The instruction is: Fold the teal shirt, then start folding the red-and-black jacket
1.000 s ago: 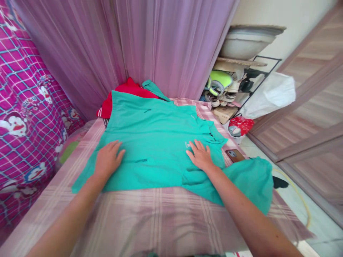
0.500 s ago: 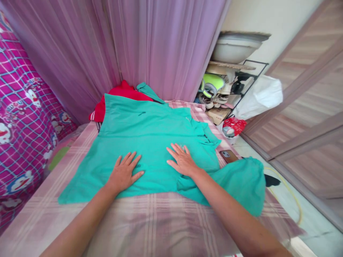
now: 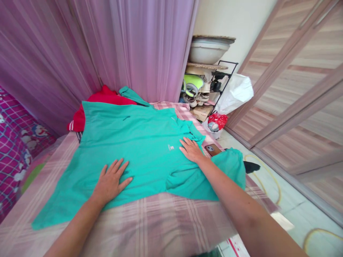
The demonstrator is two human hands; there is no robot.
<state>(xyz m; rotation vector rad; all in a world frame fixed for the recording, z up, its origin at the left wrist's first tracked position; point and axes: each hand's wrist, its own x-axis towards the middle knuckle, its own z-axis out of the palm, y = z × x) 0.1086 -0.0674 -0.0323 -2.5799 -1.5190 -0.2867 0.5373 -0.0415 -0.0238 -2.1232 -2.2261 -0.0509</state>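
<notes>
A teal jacket (image 3: 128, 139) lies spread over the checked cloth, its collar end to the right and its hem to the left. Its near sleeve stretches out to the right, partly behind my right forearm. My left hand (image 3: 110, 181) rests flat on the lower body of the jacket, fingers spread, beside a small zip pocket. Near the collar, my right hand (image 3: 192, 150) lies flat on the chest, just right of a small white logo (image 3: 170, 147). Neither hand grips the fabric.
Beneath is a pink checked cloth (image 3: 150, 217). Red clothing (image 3: 103, 98) lies behind the jacket, against a purple curtain (image 3: 139, 50). A phone (image 3: 213, 149) sits near the right edge. Beyond stand a shoe rack (image 3: 227, 84) and wooden doors (image 3: 289, 89).
My right hand has slid right across the chest toward the collar, uncovering the white logo. My left hand stays by the pocket. The view has turned to the right.
</notes>
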